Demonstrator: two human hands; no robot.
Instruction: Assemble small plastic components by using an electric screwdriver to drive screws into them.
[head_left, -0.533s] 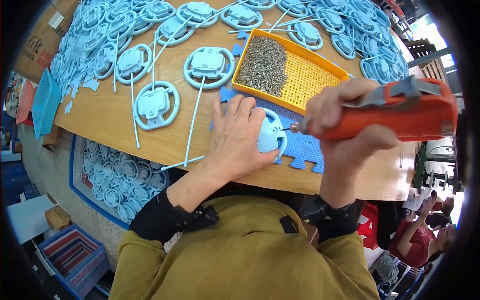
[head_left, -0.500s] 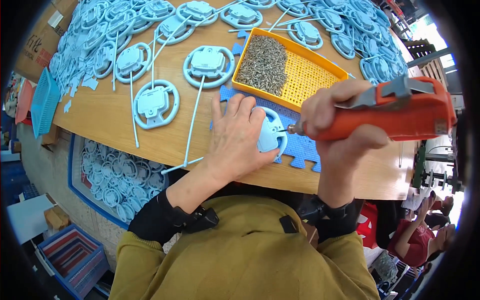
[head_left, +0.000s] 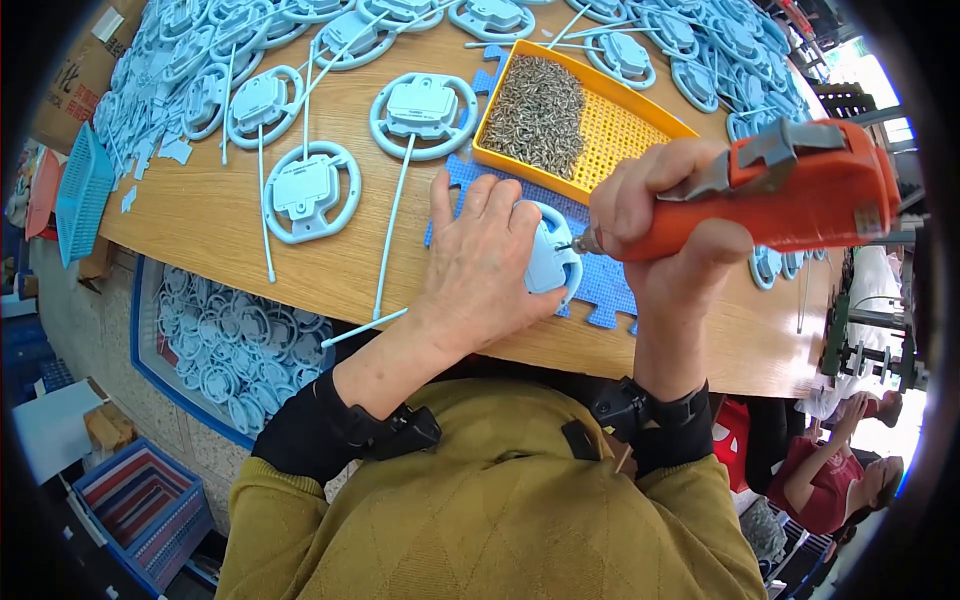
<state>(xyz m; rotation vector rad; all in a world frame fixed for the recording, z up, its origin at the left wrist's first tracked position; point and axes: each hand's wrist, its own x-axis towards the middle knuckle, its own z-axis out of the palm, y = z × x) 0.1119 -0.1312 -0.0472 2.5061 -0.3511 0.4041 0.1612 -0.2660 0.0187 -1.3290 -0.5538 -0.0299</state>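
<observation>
My left hand (head_left: 480, 255) is closed over a light blue ring-shaped plastic part (head_left: 548, 262), holding it down on a blue foam mat (head_left: 605, 285). Its fingers hide much of the part. In my right hand (head_left: 672, 215) is a red electric screwdriver (head_left: 770, 200), gripped with its nose toward the left. The thin bit meets the part close to its right side; whether a screw sits under it is too small to tell. Just beyond both hands stands a yellow tray (head_left: 640, 125) with a heap of small metal screws (head_left: 535, 115) in its left half.
Several similar ring parts, some with long rods, such as one ring part (head_left: 312, 192), lie left on the wooden table (head_left: 190, 225). Piles of them cover the far side. A blue-rimmed bin (head_left: 150, 350) of parts stands below left. Another person (head_left: 815, 480) is at right.
The whole view has shifted slightly, with the table sitting a little higher in it. My left hand keeps its hold on the part, and the screwdriver bit remains at the part's right side.
</observation>
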